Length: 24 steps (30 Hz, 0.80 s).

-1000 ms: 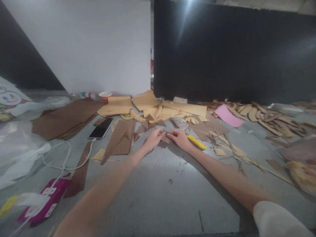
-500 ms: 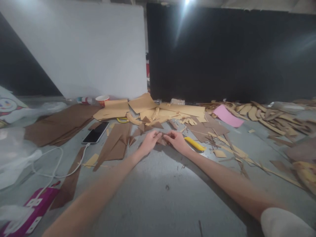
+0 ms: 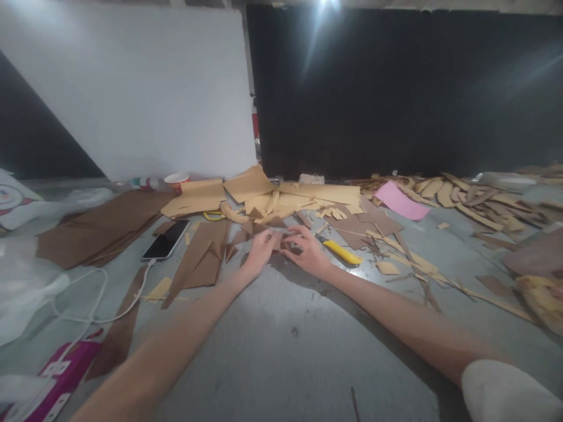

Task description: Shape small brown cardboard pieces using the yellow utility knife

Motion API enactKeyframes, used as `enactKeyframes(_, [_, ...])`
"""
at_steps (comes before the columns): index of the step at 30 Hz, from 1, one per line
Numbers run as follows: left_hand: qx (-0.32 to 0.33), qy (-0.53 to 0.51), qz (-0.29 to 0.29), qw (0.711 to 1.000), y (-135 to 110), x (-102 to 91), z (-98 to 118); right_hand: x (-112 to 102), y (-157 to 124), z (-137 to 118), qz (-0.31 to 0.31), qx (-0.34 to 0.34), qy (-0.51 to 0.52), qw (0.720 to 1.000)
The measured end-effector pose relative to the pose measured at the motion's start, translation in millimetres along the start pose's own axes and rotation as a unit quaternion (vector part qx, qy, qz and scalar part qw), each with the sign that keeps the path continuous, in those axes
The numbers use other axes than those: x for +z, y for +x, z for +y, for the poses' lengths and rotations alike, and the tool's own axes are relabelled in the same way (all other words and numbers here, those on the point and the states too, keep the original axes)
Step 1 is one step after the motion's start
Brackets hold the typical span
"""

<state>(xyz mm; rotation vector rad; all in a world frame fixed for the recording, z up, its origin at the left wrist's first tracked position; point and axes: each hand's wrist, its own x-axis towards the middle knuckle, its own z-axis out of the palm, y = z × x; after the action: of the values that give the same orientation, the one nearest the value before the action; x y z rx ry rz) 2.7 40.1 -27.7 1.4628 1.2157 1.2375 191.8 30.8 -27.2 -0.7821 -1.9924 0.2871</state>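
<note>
In the middle of the head view my left hand (image 3: 261, 252) pinches a small brown cardboard piece (image 3: 277, 241), mostly covered by the fingers. Facing it, my right hand (image 3: 308, 253) has its thumb and fingers parted around the piece's right side; whether a fingertip touches the piece is too small to tell. A yellow utility knife (image 3: 341, 251) lies just right of my right hand. Left of my left hand are cut brown sheets (image 3: 204, 255), and small dark brown scraps (image 3: 255, 225) lie just beyond both hands.
A phone (image 3: 166, 240) is wired by a white cable to a magenta power strip (image 3: 70, 375). Tan sheets (image 3: 321, 192), a paper cup (image 3: 176, 181) and pink paper (image 3: 401, 200) lie farther back. Curved offcuts (image 3: 466, 199) are heaped at right; thin strips (image 3: 409, 258) lie nearer.
My right hand's fingers have spread from a pinch at the small cardboard piece. My left hand stays at the piece. The whole view has shifted slightly.
</note>
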Motion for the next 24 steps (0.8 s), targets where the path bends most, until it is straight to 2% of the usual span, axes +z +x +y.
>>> enactKeyframes(6, [0.02, 0.039, 0.014, 0.999, 2.9, -3.5, -0.2, 0.5, 3.2, 1.1, -0.003, -0.02, -0.014, 1.0])
enactKeyframes(12, [0.031, 0.063, 0.001, 0.998, 4.1, -3.9, -2.0, 2.1, 1.5, 4.1, -0.028, -0.016, -0.016, 0.999])
enactKeyframes(24, [0.04, 0.081, -0.002, 0.996, 3.7, -4.6, -3.4, -0.2, -0.7, -1.3, -0.034, -0.018, -0.008, 0.999])
